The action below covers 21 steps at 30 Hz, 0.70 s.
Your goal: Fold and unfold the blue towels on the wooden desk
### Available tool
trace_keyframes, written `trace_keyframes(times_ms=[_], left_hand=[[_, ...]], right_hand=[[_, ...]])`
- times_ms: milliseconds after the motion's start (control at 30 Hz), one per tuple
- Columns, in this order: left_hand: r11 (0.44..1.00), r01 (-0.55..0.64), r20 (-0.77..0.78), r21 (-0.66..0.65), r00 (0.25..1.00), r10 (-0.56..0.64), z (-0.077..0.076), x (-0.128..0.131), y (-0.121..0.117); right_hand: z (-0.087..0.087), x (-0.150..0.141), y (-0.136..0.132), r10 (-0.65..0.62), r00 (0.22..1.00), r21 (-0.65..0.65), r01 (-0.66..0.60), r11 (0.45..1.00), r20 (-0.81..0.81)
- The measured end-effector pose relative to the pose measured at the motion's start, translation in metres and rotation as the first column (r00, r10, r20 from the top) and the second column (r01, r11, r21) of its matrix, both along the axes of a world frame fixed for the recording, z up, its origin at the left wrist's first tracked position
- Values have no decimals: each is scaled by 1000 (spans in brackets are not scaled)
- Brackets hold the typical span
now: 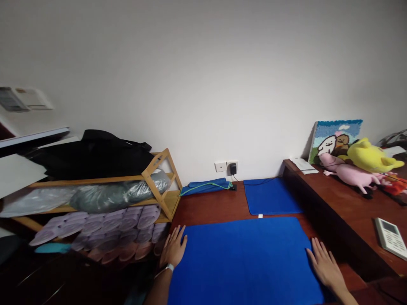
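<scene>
A large blue cloth lies flat on the reddish-brown wooden table. My left hand rests palm down at its left edge, fingers stretched out, with a light-coloured band at the wrist. At the opposite edge, my right hand lies flat with its fingers spread. Neither hand grips anything. Behind the large cloth, a smaller blue cloth with a white tag lies near the wall.
A wooden rack at left holds a black bag, plastic-wrapped items and several slippers. A folded blue bundle lies by the wall. On the raised ledge at right are plush toys, a picture and a calculator-like device.
</scene>
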State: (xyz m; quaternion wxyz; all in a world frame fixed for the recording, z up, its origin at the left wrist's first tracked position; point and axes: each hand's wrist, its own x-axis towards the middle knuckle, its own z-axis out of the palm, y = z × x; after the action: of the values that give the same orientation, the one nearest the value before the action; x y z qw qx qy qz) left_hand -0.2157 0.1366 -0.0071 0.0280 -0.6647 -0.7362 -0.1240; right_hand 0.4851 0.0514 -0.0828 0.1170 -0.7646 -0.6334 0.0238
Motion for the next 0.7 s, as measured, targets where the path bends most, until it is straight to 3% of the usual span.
trace_keyframes(times_ms=[100,233,333,433,533,633,700], left_hand=[[1000,-8,-11,-11,1000,8,2,1,-1],[1000,-9,-28,-21,1000,8,2,-1,0],[1000,-16,-52,-19,999,15,0,-4,2],[1000,-16,-86,13,996,17,-1,-4,2],[992,-28,-163,125,985,48,6,2,-4],[975,-36,-231,221,969,88,23,11,-10],[977,-18,-226,213,972,67,41,25,-12]], right_hand=[[17,6,31,7,998,11,-6,1000,-66],[43,1,83,110,985,16,-109,994,-130],[51,0,106,134,981,-19,-138,990,-143],[48,1,111,141,978,-27,-147,989,-151],[47,1,109,133,974,-44,-143,989,-184],[50,0,109,122,966,-61,-139,988,-228],[51,0,110,128,963,-46,-142,989,-238]])
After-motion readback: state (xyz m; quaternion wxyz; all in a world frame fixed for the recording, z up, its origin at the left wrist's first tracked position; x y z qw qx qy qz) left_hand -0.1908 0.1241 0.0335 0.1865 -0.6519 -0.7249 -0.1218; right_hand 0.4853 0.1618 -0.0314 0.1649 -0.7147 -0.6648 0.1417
